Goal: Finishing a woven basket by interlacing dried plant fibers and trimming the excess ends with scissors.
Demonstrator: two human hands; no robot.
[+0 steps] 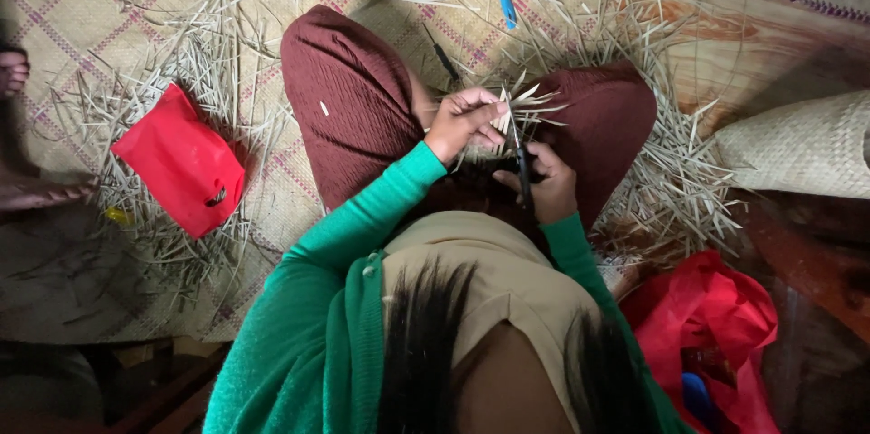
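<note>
over the maroon-clad lap, the left hand pinches a bundle of pale leaf strips upright, so the right hand, clamped on dark scissors, can reach them.

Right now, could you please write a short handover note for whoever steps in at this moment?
Left hand: pinches a small bundle of pale strips over the lap.
Right hand: closed on dark scissors, blades up at the strips.
Around: cut straw slivers heaped on the woven mat; red bag to the left, another red bag lower right.
Done: many slivers already cut.
Left: the bundle in hand.
</note>
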